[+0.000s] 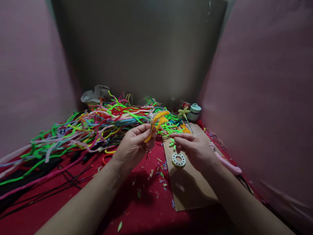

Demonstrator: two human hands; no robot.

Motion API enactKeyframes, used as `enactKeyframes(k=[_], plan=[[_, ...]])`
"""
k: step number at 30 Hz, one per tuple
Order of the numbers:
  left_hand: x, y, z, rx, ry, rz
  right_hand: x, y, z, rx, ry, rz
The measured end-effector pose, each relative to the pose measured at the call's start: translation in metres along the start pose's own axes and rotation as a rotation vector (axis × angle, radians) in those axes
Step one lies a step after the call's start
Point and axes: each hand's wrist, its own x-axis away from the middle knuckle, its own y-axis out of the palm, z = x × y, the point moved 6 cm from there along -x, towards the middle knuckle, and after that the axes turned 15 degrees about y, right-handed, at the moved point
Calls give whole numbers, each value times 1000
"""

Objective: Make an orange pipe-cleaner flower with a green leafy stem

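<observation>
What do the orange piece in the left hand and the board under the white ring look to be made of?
Orange piece: fuzzy pipe cleaner, probably wire inside, since it holds bent loops; matte nap. Board: likely cardboard, flat, brown, dull, with straight-cut edges. White ring: looks like plastic, though too small to be sure.

A bench under a red cloth (137, 209) fills the lower frame. A heap of pipe cleaners (97, 125) covers its left and centre. A brown board (188, 192) lies right of centre, a white ring (178, 160) on it; clippings (160, 174) lie scattered beside it. A white jar (195, 112) stands at the back, upper right.
</observation>
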Motion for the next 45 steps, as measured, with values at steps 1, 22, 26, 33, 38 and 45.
enactKeyframes(k=[1, 22, 26, 33, 38, 45], plan=[[1, 1, -1, -2, -8, 4, -8, 14, -1, -164, 25, -43], [-2, -11, -2, -311, 81, 78, -14, 40, -7, -548, -218, 43], [-1, -15, 0, -413, 137, 159, -12, 42, -8, -361, -269, 96], [3, -10, 6, -512, 206, 164, -17, 50, -10, -344, -298, 64], [6, -6, 8, -505, 214, 146, -17, 51, -8, -348, -301, 61], [6, -5, 7, -493, 215, 142, -17, 52, -8, -376, -308, 46]])
